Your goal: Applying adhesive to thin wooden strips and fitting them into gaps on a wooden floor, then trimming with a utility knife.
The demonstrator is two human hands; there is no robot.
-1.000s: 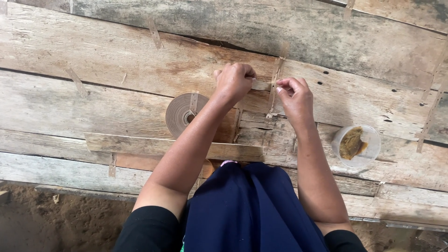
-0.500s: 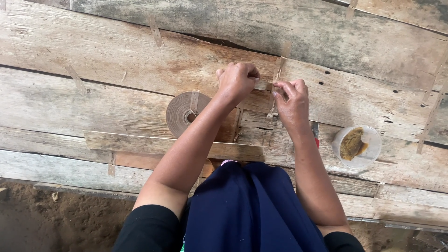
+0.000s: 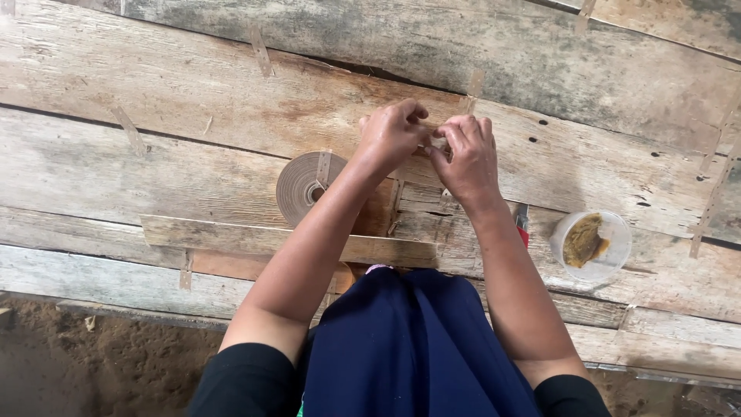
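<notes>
My left hand [image 3: 392,133] and my right hand [image 3: 465,154] meet fingertip to fingertip over a weathered wooden plank surface [image 3: 193,85]. Between the fingertips both hands pinch a small pale strip of tape [image 3: 437,144], most of it hidden by the fingers. A brown roll of tape [image 3: 302,185] lies flat on the planks just left of my left forearm. A short loose strip [image 3: 324,166] sticks up from the roll.
A narrow wooden slat [image 3: 255,238] lies across the planks below the roll. A clear plastic cup with brownish paste [image 3: 590,244] stands at the right. A small red-handled tool [image 3: 522,225] peeks out beside my right forearm. Several tape strips dot the planks. Sandy ground [image 3: 93,355] lies lower left.
My right hand has moved left to meet my left hand, closing the gap between them. The roll, slat and cup have not moved.
</notes>
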